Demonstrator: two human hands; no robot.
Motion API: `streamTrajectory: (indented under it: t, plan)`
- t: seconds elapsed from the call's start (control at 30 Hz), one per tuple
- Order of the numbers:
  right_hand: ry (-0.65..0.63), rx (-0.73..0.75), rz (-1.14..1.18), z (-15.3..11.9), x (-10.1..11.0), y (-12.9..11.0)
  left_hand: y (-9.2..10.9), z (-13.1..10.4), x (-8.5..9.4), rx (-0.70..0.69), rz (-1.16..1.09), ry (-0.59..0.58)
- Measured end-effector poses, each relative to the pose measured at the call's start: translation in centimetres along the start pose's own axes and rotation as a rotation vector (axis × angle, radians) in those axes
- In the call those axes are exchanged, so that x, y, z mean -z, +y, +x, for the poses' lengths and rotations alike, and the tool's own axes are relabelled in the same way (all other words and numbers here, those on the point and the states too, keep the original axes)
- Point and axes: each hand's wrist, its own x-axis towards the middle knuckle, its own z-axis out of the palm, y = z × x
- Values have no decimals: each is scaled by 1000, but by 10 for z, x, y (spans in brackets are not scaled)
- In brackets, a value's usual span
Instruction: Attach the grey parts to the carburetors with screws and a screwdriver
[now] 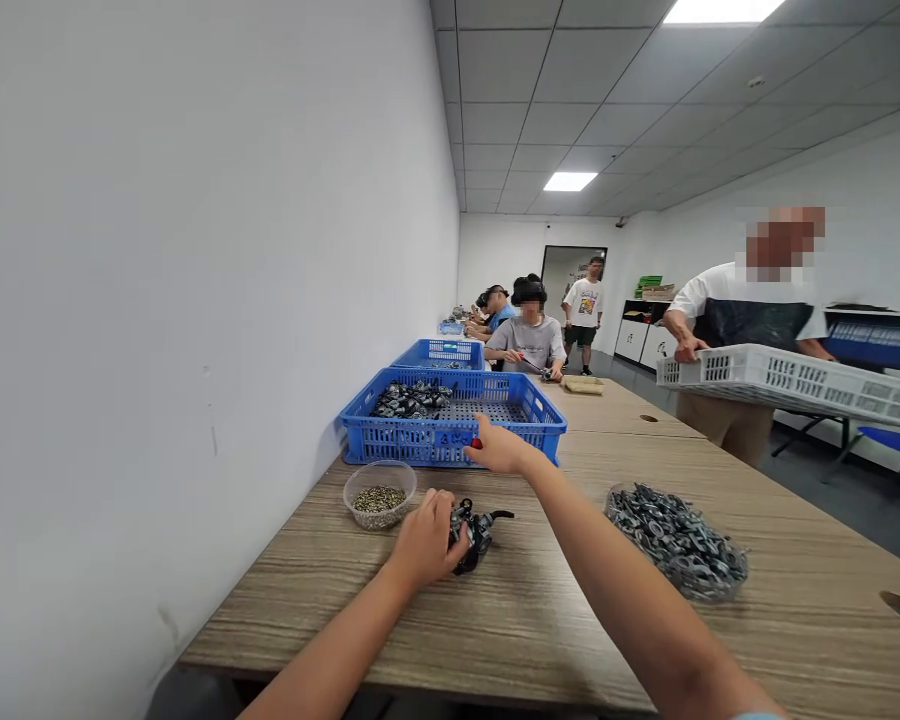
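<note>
My left hand (pixel 427 535) is closed around a small black-and-silver metal assembly (pixel 476 535), keeping it on the wooden table. A black curved lever or tube sticks out of the assembly to the right. Above it, my right hand (pixel 499 448) is closed on a red-handled tool (pixel 476 443); most of the tool is hidden by the fingers. A round clear tub (pixel 379 480) of small brass-coloured parts stands just left of my left hand. Behind both hands is a blue plastic crate (pixel 390 447) with a heap of similar black-and-silver assemblies (pixel 412 400) at its left side.
On the right is a clear container of grey metal parts (pixel 679 540). A second blue crate (pixel 439 352) stands behind the first. The wall borders the table's left. A person carries a white crate (pixel 795 380) along the right side; other people sit or stand farther back.
</note>
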Motion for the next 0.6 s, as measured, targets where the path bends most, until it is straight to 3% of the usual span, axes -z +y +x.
streamTrajectory:
  t: [0.13,0.33,0.6]
  plan:
    - [-71,-30,-43,28,-19,0,-5,-2,5,-18,-7,-17]
    - [-68,-97,-98,47,-47,6,-4,-3,9,-12,-119,-54]
    - [-46,-115,-69,58,-52,12,3,-4,14,-2,-198,-68]
